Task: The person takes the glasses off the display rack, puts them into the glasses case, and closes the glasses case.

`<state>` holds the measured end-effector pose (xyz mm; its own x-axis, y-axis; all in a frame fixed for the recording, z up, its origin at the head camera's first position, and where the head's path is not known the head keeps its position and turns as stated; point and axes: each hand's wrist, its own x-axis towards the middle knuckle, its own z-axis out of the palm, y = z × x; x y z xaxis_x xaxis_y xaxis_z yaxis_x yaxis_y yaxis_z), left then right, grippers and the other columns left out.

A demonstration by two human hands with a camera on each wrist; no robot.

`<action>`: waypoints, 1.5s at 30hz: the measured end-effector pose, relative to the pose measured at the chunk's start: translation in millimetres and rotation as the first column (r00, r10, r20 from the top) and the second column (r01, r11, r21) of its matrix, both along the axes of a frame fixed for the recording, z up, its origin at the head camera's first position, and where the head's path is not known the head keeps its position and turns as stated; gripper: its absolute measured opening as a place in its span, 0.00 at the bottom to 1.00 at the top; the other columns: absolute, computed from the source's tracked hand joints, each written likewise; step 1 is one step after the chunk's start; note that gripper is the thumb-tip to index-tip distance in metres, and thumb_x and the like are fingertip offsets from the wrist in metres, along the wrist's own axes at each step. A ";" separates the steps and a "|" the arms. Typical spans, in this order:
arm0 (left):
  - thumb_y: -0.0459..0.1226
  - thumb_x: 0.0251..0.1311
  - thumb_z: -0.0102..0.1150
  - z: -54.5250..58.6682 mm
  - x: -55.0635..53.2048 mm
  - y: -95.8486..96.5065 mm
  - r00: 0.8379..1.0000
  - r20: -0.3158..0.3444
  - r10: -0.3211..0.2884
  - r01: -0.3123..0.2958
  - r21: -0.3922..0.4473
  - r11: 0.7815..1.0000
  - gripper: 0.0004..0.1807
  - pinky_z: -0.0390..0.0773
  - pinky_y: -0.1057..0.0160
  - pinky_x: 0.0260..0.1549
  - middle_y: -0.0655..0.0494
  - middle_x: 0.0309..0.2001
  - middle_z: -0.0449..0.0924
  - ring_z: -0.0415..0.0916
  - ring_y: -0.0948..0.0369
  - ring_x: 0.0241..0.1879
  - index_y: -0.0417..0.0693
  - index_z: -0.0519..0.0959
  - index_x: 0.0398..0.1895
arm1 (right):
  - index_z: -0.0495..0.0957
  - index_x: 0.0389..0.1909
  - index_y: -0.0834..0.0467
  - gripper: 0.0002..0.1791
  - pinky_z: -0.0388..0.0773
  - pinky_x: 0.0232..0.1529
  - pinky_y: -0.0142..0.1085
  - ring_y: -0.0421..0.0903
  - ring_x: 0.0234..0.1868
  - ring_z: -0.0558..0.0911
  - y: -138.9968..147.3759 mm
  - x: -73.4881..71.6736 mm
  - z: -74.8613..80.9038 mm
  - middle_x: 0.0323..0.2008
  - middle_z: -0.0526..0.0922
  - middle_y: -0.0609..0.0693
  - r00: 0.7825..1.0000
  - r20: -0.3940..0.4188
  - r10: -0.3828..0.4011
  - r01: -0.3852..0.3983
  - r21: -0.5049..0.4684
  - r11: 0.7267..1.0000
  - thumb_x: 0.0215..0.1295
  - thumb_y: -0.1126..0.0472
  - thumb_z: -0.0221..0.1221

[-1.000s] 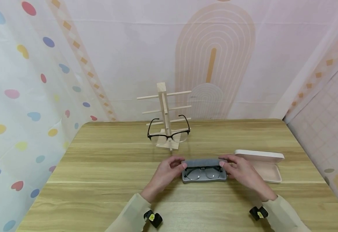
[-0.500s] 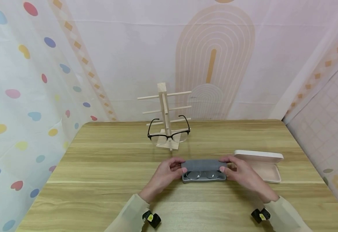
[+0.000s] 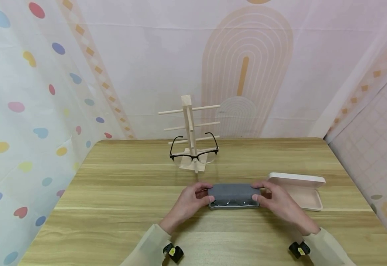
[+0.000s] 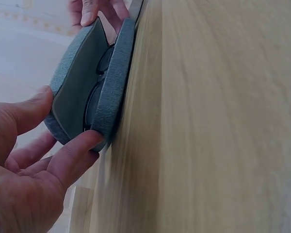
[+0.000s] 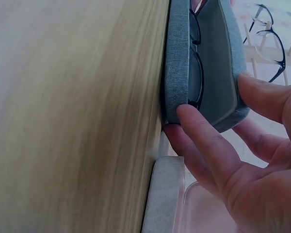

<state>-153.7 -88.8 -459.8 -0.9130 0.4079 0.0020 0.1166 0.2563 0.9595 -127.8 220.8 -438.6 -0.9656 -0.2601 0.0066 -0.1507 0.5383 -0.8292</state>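
Observation:
A grey glasses case (image 3: 234,191) lies on the table with its lid partly lowered. Inside it, dark-framed glasses (image 4: 93,99) show through the gap; in the head view the lid hides most of them. My left hand (image 3: 191,201) grips the left end of the case, thumb on the lid and a finger against the base. At the other end, my right hand (image 3: 277,202) holds it likewise, with the thumb (image 5: 262,92) on the lid. Behind the case, black half-rim glasses (image 3: 194,156) hang on a wooden display stand (image 3: 189,122).
To the right of my right hand, a white glasses case (image 3: 308,197) with a pale pink inside lies with its lid up. The wooden table (image 3: 120,207) ends at a patterned cloth backdrop (image 3: 147,66).
Both hands have tilted the grey lid forward and down, so it now covers most of the glasses inside. The case itself has stayed in place.

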 end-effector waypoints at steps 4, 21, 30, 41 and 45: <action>0.34 0.65 0.70 0.6 -0.6 0.1 0.999 -0.049 0.011 -0.016 -0.097 0.995 0.21 0.79 0.52 0.59 0.38 0.60 0.80 0.79 0.45 0.61 0.37 0.80 0.59 | 0.82 0.56 0.63 0.18 0.83 0.47 0.44 0.53 0.50 0.83 -0.7 1.5 -0.9 0.54 0.83 0.59 0.999 -0.042 -0.012 0.015 0.069 0.998 0.68 0.61 0.68; 0.29 0.60 0.72 -2.8 -0.2 1.3 0.997 -0.071 0.017 -0.027 -0.144 0.989 0.22 0.80 0.50 0.59 0.36 0.62 0.78 0.77 0.44 0.63 0.38 0.80 0.59 | 0.84 0.53 0.60 0.19 0.83 0.46 0.40 0.51 0.49 0.85 -4.5 3.2 -3.5 0.54 0.84 0.57 0.998 -0.027 -0.058 0.060 0.088 0.994 0.63 0.61 0.72; 0.21 0.57 0.70 -3.7 0.3 4.4 1.000 -0.001 0.020 -0.020 -0.078 0.997 0.24 0.84 0.64 0.50 0.33 0.65 0.74 0.75 0.41 0.64 0.34 0.78 0.58 | 0.85 0.51 0.59 0.19 0.83 0.46 0.39 0.50 0.48 0.85 -6.0 4.4 -6.7 0.56 0.83 0.56 0.994 -0.094 -0.061 0.071 0.111 0.991 0.59 0.62 0.75; 0.22 0.57 0.70 -0.5 3.5 6.0 0.999 0.030 0.038 -0.035 -0.090 0.995 0.27 0.84 0.62 0.50 0.30 0.66 0.72 0.78 0.40 0.60 0.34 0.76 0.61 | 0.83 0.53 0.60 0.20 0.84 0.48 0.42 0.52 0.50 0.86 -5.9 5.9 -8.4 0.55 0.82 0.57 0.994 -0.101 -0.044 0.055 0.109 0.992 0.60 0.66 0.73; 0.24 0.58 0.71 -0.9 4.5 5.4 0.999 0.020 0.039 -0.037 -0.113 0.993 0.28 0.84 0.60 0.52 0.32 0.67 0.72 0.77 0.41 0.62 0.35 0.75 0.63 | 0.82 0.56 0.62 0.21 0.85 0.48 0.43 0.54 0.51 0.86 -5.0 5.8 -9.7 0.56 0.81 0.60 0.994 -0.103 -0.027 0.037 0.098 0.995 0.61 0.67 0.72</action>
<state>-149.2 -83.3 -460.7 -0.9272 0.3694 -0.0623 0.0837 0.3663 0.9267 -122.0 215.8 -448.3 -0.9690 -0.2332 0.0811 -0.2129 0.6231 -0.7526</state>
